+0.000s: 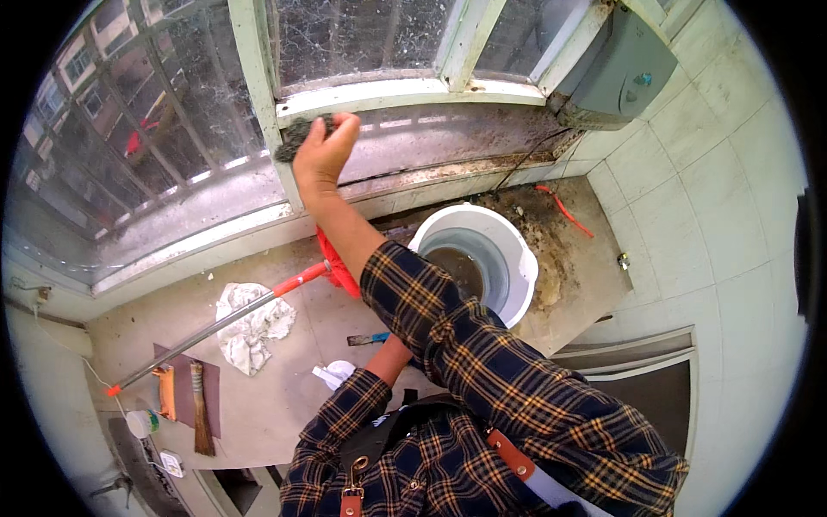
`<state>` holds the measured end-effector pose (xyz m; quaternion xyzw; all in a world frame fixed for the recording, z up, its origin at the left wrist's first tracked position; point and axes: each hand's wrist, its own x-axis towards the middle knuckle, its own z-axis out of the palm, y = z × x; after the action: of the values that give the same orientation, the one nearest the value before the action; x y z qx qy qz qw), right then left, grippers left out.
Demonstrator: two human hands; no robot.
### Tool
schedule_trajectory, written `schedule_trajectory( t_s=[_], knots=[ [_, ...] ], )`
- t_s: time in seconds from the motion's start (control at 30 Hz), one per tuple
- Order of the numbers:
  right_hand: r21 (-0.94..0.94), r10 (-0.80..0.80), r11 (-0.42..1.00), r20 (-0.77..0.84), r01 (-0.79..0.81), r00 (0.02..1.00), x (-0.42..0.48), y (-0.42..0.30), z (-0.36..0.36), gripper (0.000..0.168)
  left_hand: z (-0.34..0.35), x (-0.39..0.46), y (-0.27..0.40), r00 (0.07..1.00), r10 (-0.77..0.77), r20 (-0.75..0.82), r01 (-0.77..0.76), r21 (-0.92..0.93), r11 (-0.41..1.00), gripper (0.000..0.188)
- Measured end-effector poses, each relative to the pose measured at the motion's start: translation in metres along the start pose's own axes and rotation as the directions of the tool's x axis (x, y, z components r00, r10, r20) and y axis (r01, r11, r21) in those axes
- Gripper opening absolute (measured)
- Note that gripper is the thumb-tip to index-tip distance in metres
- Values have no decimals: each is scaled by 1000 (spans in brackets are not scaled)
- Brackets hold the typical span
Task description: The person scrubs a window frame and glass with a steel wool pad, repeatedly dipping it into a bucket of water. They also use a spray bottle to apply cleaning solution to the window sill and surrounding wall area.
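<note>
My right hand (325, 154) grips a dark grey scouring pad (298, 137), which looks like steel wool. The pad rests against the pale window frame (255, 77), where an upright meets the lower rail. My right arm crosses in front of me and covers my left hand; only the left forearm (389, 363) shows. A scraper with a blue handle (378, 338) lies on the counter close to that forearm. Beside it is a white plastic item (337, 372), perhaps a spray bottle. Partly behind my right sleeve stands a white bucket (526, 265) with murky water inside.
A metal pole (213, 328) with a red head (336, 262) slants across the counter (278, 413), over a crumpled white rag (255, 326). Left lie a straw hand brush (201, 413), an orange tool (167, 391) and a white jar (141, 423). A grey wall-mounted appliance (623, 71) hangs at upper right.
</note>
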<state>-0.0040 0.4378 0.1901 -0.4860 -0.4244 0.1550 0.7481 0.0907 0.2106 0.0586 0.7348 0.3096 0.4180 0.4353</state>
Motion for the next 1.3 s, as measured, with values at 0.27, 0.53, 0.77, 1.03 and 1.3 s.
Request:
schedule_trajectory(
  t_s=[0.27, 0.53, 0.77, 1.03, 1.3],
  knots=[
    [408, 707, 696, -247, -591, 662, 130, 13, -79, 26, -2, 24, 51, 903, -60, -424, 226, 353, 908, 36],
    [742, 679, 444, 86, -501, 729, 79, -26, -59, 24, 16, 11, 5, 921, -226, -316, 75, -427, 901, 43],
    [509, 553, 606, 284, -612, 783, -30, -35, 23, 28, 36, -15, -43, 998, -2, 57, 34, -560, 828, 49],
    [18, 521, 844, 208, -536, 828, 8, 25, -20, 43, 38, -1, -20, 997, -73, 23, 74, -538, 840, 48],
    [180, -725, 672, 356, 719, 589, 64, -207, -23, 51, -3, 4, 8, 737, 102, -668, 259, 419, 870, 51]
  ],
)
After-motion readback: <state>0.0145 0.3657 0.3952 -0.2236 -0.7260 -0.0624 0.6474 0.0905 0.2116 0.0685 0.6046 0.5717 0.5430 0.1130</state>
